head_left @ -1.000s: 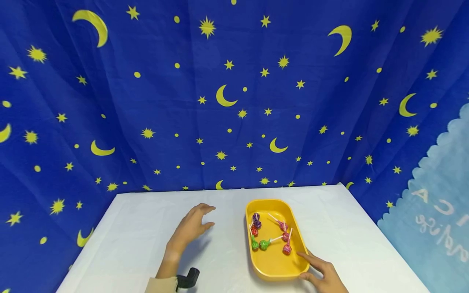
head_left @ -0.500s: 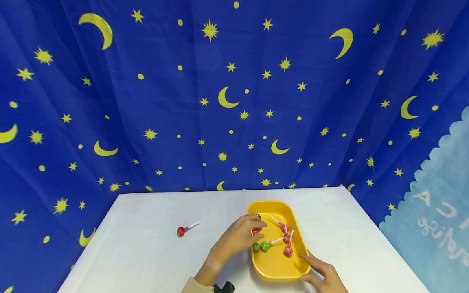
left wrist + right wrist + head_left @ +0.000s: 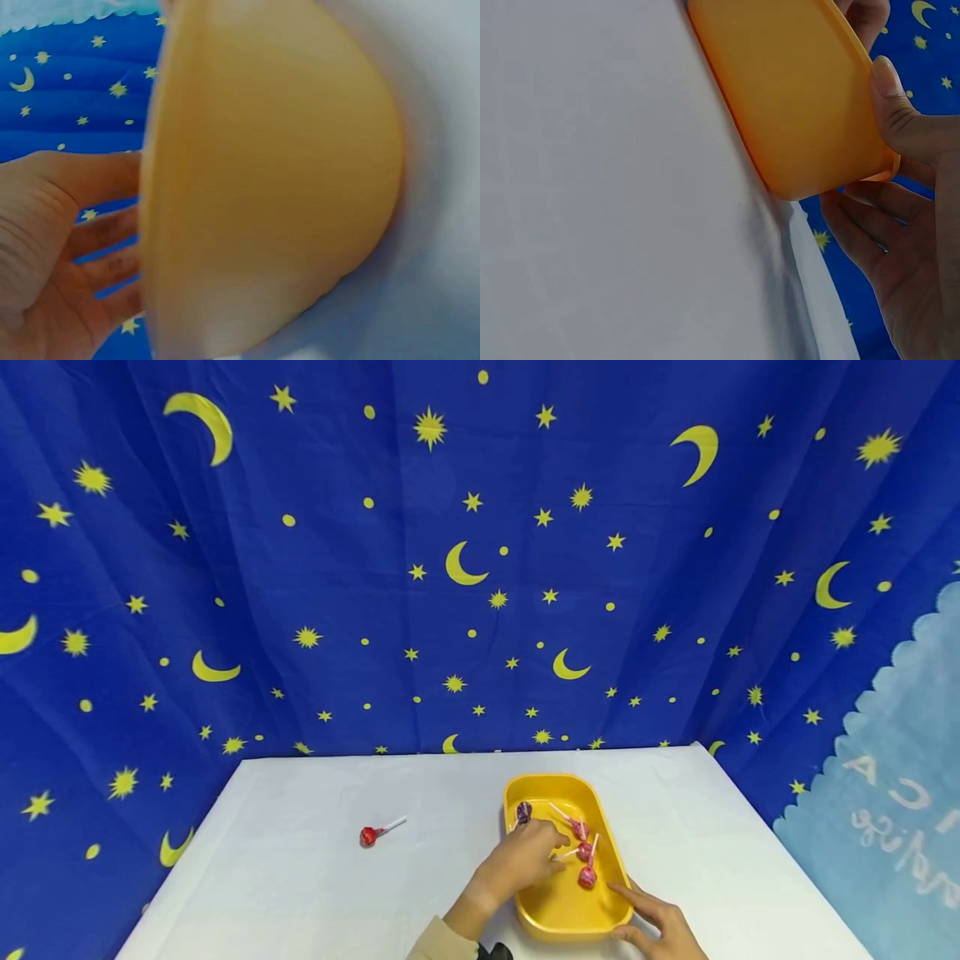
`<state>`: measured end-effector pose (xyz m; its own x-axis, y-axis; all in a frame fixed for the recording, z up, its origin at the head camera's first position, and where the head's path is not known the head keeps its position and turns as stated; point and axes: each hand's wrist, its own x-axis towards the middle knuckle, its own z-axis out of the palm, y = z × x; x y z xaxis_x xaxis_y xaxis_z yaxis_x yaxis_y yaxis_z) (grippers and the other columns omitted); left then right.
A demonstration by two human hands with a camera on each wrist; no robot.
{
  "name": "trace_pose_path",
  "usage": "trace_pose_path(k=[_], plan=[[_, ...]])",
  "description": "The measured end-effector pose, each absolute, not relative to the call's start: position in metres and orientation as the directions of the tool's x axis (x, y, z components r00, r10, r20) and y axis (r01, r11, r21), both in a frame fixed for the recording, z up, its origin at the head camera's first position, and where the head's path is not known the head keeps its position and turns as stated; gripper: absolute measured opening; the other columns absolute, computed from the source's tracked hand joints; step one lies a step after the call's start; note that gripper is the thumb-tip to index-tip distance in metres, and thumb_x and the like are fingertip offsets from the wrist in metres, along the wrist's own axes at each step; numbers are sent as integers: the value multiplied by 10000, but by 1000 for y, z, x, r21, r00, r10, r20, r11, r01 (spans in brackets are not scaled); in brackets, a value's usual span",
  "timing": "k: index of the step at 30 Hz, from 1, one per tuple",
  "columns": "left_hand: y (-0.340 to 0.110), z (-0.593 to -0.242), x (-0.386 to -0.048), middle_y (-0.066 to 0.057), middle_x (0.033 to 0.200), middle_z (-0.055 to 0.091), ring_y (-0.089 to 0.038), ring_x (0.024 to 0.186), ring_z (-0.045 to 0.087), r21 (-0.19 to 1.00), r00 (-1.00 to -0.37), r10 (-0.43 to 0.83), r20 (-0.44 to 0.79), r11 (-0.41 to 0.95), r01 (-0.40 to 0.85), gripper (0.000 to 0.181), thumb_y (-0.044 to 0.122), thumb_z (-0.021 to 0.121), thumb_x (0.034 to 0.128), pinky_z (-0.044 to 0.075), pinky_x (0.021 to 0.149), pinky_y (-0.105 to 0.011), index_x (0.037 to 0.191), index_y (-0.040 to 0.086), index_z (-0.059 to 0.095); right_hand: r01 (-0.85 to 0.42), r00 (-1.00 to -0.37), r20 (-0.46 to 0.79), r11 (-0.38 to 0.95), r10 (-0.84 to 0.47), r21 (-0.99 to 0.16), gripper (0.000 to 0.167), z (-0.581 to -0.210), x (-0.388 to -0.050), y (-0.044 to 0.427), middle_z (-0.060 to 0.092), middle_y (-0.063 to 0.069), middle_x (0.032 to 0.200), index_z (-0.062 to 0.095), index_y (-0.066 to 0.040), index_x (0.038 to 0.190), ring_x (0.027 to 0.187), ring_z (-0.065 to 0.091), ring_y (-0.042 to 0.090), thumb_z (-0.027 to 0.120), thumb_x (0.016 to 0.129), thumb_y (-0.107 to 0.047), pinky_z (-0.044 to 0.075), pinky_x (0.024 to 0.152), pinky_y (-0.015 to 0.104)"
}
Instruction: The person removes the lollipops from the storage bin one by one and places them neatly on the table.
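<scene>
In the head view my left hand (image 3: pixel 519 862) is inside the yellow tray (image 3: pixel 566 912), thumb and index finger apart beside a white stick (image 3: pixel 567 854); it covers the candies at the tray's left side. A purple lollipop (image 3: pixel 523 812) shows just beyond it, and several pink lollipops (image 3: pixel 587 877) lie to its right. My right hand (image 3: pixel 662 927) grips the tray's near right corner, thumb and fingers on either side, as the right wrist view also shows. In the left wrist view the tray wall (image 3: pixel 277 172) hides the fingertips of the left hand (image 3: pixel 60 247).
A red lollipop (image 3: pixel 367 837) lies on the white table (image 3: pixel 300 877), left of the tray. Behind the table hangs a blue cloth (image 3: pixel 337 568) with yellow moons and stars. A light blue panel (image 3: pixel 900 777) with lettering stands at the right.
My left hand has moved right, away from the red lollipop that now shows on the table, and into the tray over the green lollipops. My right hand stays at the tray's corner.
</scene>
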<state>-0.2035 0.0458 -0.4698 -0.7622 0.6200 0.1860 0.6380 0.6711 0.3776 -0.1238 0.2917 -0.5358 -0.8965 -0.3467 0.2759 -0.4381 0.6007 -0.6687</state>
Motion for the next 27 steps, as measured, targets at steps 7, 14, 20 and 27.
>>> trace_pose_path(k=[7, 14, 20, 27], plan=[[51, -477, -201, 60, 812, 651, -48, 761, 581, 284, -783, 594, 184, 730, 621, 144, 216, 812, 784, 488, 712, -184, 866, 136, 724, -366, -922, 184, 617, -340, -696, 502, -532, -124, 290, 539, 326, 1298, 609, 11, 1276, 1194, 468, -29, 716, 870, -263, 564, 855, 342], [52, -480, -200, 72, 678, 558, -35, 604, 472, 332, -822, 555, 126, 757, 562, 188, 187, 811, 789, 425, 570, -167, 718, 134, 645, -316, -935, 128, 617, -330, -721, 512, -527, -123, 290, 518, 337, 1315, 588, 33, 1292, 1193, 480, -8, 699, 887, -259, 555, 875, 381], [50, -486, -202, 83, 620, 498, -35, 556, 430, 344, -823, 556, 117, 755, 558, 250, 180, 818, 777, 385, 530, -165, 672, 142, 594, -290, -940, 103, 604, -325, -742, 525, -526, -122, 289, 502, 367, 1309, 578, 64, 1285, 1175, 475, -40, 703, 885, -253, 542, 870, 438], [51, -487, -205, 66, 638, 511, -47, 571, 452, 313, -832, 542, 122, 774, 550, 247, 156, 827, 757, 414, 551, -167, 702, 137, 587, -326, -933, 143, 614, -329, -719, 503, -527, -125, 289, 542, 338, 1285, 591, 51, 1277, 1171, 466, -62, 704, 885, -244, 552, 857, 413]])
